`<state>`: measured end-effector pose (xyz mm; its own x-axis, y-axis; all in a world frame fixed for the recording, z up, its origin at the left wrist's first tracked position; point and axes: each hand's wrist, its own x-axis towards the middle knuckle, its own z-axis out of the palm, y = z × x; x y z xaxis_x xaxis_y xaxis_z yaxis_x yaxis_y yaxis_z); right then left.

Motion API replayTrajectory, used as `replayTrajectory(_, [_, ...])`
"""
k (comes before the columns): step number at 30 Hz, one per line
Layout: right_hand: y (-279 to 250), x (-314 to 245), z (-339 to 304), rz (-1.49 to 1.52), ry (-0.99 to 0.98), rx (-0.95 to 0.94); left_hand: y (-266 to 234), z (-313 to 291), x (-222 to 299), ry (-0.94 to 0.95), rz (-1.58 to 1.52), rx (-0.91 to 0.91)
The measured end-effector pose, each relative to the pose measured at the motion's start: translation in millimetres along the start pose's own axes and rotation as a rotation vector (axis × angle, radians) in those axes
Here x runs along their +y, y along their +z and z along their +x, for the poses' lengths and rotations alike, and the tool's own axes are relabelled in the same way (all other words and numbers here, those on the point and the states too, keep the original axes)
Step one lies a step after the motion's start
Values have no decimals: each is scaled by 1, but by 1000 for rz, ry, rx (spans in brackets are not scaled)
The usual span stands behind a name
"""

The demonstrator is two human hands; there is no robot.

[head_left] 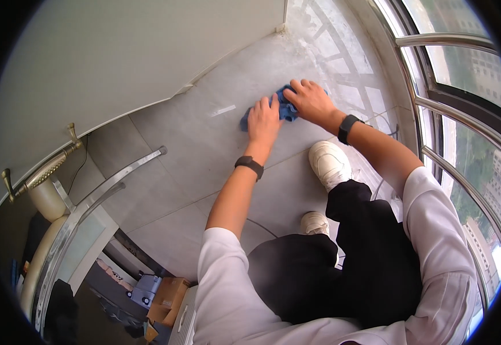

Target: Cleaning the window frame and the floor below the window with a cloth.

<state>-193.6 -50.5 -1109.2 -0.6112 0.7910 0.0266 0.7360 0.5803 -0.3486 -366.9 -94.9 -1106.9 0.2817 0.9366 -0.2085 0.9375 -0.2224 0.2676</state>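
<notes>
A crumpled blue cloth (286,108) lies on the grey tiled floor (204,132), partly covered by both my hands. My left hand (264,121) presses on its left part, fingers bent over the fabric. On the right part, my right hand (313,103) grips the cloth with curled fingers. The hands are close together but apart, and each wrist wears a dark band. A fold of cloth shows between them, and another sticks out left of my left hand.
A pale panel (135,57) with a brass door handle (43,167) stands at left. Below it is a curved metal frame (107,187). Metal rails (457,112) run before the window at right. My white shoes (328,164) are near the hands; a cardboard box (169,296) sits at lower left.
</notes>
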Motion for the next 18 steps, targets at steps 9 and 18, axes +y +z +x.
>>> replayTrajectory(9, [16, -9, -17, -2, -73, 31, 5, -9, -11, 225, 281, 91])
replayTrajectory(18, [27, -36, 137, -62, 211, 71, -31, 65, -92, -315, 151, 213])
